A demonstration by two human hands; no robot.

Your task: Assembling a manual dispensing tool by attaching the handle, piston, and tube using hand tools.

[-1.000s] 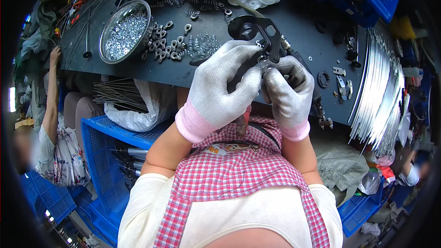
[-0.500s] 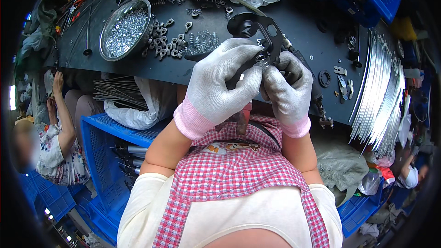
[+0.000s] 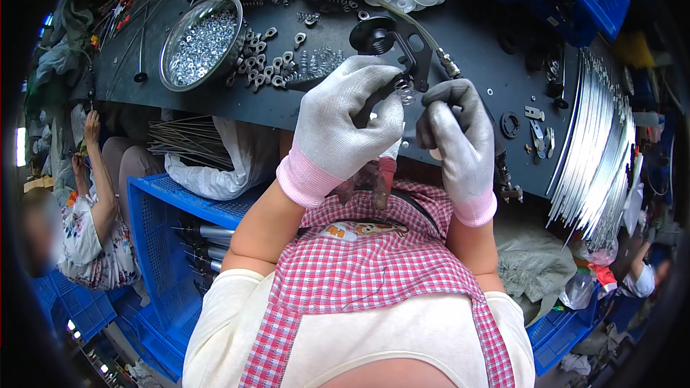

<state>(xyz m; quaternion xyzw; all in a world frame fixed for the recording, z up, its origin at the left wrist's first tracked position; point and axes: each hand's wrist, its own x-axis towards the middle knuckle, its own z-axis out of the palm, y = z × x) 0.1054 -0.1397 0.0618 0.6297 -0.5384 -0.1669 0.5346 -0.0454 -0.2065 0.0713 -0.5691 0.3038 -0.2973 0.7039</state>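
Observation:
My left hand, in a white glove with a pink cuff, is closed around a black metal bracket that carries a round black cup. A small coil spring sits at the bracket's near end, by the left fingertips. My right hand, gloved alike with grey-stained fingers, is apart from the bracket, just right of it. Its fingers are curled together; whatever they hold is hidden. Below the left fingers, a red-handled tool stands at the table's front edge.
Metal bowls of small parts stand at the back left, near loose metal eyelet pieces and springs. A hose runs behind the bracket. Thin metal rods lie at right. Blue crates stand below; another person sits at left.
My right hand has drawn away from the spring and bracket, to the right and slightly down. The spring shows more plainly; my left hand still holds the bracket, which has tilted a little.

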